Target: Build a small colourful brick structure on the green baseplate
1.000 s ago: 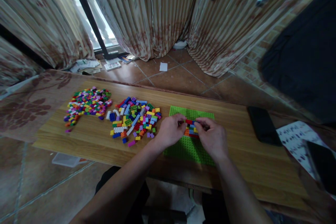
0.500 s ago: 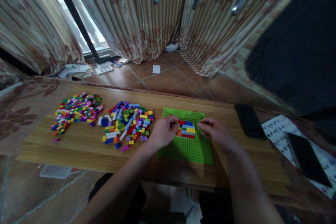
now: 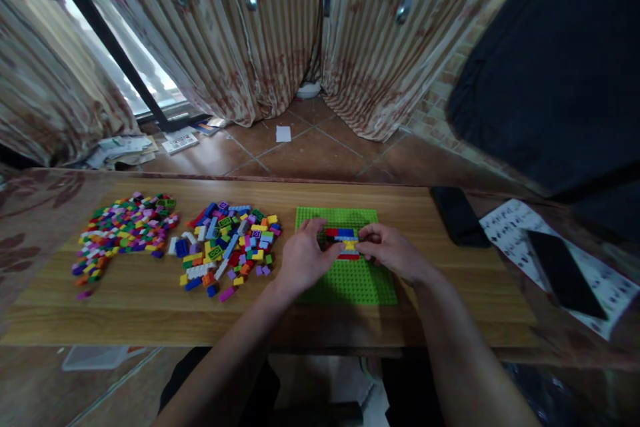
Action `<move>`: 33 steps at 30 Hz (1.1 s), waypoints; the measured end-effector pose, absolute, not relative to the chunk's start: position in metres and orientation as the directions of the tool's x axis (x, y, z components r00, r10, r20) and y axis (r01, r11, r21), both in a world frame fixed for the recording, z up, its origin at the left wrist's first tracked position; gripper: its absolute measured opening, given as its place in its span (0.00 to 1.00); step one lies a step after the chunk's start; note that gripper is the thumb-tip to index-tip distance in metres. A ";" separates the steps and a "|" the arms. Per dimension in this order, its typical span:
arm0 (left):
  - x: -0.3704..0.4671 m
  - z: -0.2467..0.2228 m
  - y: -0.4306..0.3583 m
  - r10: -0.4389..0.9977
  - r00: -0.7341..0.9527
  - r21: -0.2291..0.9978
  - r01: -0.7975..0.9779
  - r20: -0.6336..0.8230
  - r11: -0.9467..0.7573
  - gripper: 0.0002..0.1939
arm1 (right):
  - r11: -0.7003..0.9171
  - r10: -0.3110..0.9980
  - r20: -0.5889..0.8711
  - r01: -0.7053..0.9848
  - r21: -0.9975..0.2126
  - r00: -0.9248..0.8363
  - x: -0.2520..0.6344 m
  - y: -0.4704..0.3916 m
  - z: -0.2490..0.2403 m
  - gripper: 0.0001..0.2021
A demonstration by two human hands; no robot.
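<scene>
A small block of toy building bricks [image 3: 345,233], in rows of red, blue, yellow and white, stands on a green studded baseplate [image 3: 350,283]. My left hand [image 3: 306,255] is at the left side of the block, with its thumb reaching to the yellow row and its fingers apart from the thumb. From the right, my right hand [image 3: 393,251] has thumb and fingertips closed together at the block's right end. Both hands partly cover the bricks, and whether a loose brick is between the right fingertips is hidden.
Larger loose bricks [image 3: 227,250] lie heaped left of the baseplate, with a pile of smaller bricks [image 3: 130,225] farther left on the wooden table [image 3: 150,307]. On the right are a black phone-like object [image 3: 459,217], a printed sheet [image 3: 515,220] and a dark phone [image 3: 565,273].
Both hands have moved closer in on the brick block, the right one reaching its right end. The left thumb now extends over the bricks. The camera view has shifted slightly.
</scene>
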State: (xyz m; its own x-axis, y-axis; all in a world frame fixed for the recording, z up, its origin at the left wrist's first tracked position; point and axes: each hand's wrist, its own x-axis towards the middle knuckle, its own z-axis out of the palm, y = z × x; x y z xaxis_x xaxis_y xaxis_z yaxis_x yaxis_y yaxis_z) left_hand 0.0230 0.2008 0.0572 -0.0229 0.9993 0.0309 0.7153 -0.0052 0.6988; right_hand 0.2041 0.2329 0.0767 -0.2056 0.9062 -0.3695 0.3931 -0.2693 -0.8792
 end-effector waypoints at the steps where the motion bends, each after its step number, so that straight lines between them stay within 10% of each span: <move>1: 0.025 0.058 0.200 0.999 -0.027 0.681 0.733 0.024 0.004 0.26 | -0.272 0.906 -0.373 0.396 -0.877 -0.202 0.204 0.233 0.078 0.10; 33: 0.032 0.052 0.195 0.997 -0.028 0.622 0.782 0.073 -0.024 0.21 | -0.319 0.848 -0.458 0.434 -0.842 -0.266 0.213 0.238 0.071 0.16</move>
